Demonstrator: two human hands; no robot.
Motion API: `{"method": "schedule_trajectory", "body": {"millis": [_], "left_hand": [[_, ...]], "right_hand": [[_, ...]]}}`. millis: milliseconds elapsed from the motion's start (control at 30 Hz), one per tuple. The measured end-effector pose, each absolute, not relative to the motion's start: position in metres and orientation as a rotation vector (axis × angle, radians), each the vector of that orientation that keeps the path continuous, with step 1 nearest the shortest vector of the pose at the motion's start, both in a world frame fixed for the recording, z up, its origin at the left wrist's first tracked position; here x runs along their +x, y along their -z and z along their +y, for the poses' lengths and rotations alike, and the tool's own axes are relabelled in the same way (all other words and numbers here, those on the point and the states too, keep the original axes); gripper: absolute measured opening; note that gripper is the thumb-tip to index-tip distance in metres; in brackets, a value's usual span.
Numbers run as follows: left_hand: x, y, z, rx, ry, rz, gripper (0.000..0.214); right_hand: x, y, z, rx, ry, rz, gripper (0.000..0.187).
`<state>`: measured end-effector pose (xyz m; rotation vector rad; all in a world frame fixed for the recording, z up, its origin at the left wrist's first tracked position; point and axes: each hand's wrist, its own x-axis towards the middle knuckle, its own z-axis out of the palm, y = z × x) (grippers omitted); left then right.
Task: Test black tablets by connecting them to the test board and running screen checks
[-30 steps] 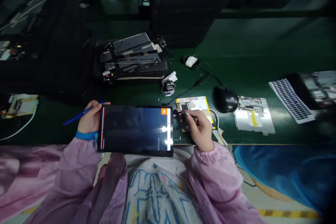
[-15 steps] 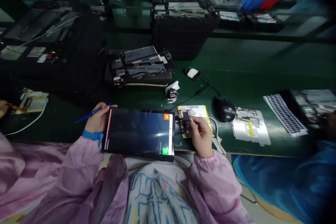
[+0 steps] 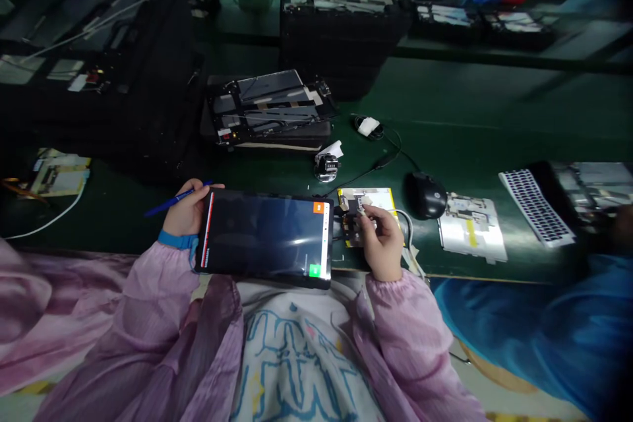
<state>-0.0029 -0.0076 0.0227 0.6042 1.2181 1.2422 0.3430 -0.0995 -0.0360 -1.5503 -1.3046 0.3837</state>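
Observation:
A dark tablet lies at the near edge of the green bench, its screen showing an orange square and a green square along the right side. My left hand grips the tablet's left edge and also holds a blue pen that sticks out to the left. My right hand is closed in a pinch on a small dark connector piece beside the tablet's right edge, over a yellow-edged board.
A black mouse, a small metal counter and a stack of opened tablet frames lie beyond. A flat silver part and a keyboard sit to the right. Dark trays stand behind. A blue-sleeved person is at right.
A green square has come up at the tablet's lower right where white marks showed before. My right hand stays pinched at the connector; the camera view has tilted up a little.

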Motion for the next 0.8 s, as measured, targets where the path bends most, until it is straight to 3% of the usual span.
{"method": "schedule_trajectory", "body": {"millis": [367, 733, 800], "left_hand": [[-0.008, -0.016, -0.007, 0.641, -1.242, 1.173, 0.022], [-0.006, -0.014, -0.008, 0.689, -1.257, 1.21, 0.022], [-0.007, -0.014, -0.008, 0.675, -1.263, 1.193, 0.021]], "right_hand": [[0.341, 0.038, -0.098, -1.435, -0.452, -1.242, 0.015], [0.345, 0.036, -0.096, -1.61, -0.347, -1.303, 0.01], [0.339, 0.029, -0.102, -1.578, -0.338, -1.368, 0.024]]}}
